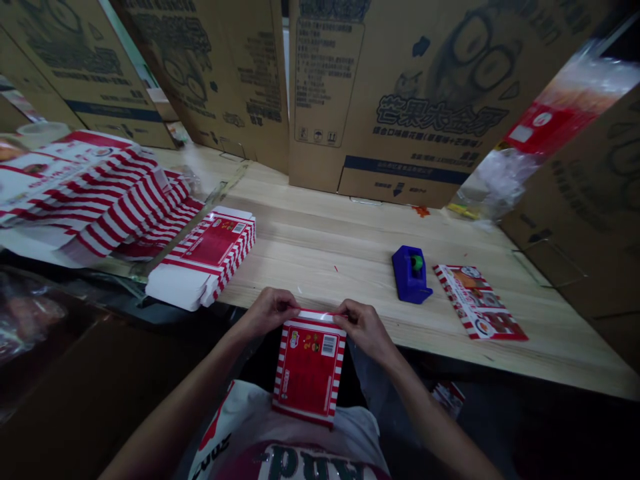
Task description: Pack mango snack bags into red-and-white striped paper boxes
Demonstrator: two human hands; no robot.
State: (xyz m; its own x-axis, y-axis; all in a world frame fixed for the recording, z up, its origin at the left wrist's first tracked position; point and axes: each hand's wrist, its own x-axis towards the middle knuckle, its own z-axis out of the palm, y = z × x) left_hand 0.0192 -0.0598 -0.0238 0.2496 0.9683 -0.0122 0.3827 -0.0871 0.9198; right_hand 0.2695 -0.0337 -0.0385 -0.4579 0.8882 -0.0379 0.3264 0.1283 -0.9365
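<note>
A red box with red-and-white striped edges [309, 370] stands against my body at the table's near edge. My left hand [273, 310] pinches its top left corner and my right hand [364, 325] pinches its top right corner, fingers closed on the top flap. A thin strip of clear tape seems to run along the top edge between my fingers. A blue tape dispenser [410, 274] sits on the wooden table [340, 247] to the right of my hands.
Flat striped cartons lie stacked at the left [95, 193], with a smaller pile [207, 257] nearer me. One flat carton [479, 302] lies right of the dispenser. Large brown cardboard boxes [410, 100] wall the table's far side. A plastic bag of red packs [530, 147] leans at right.
</note>
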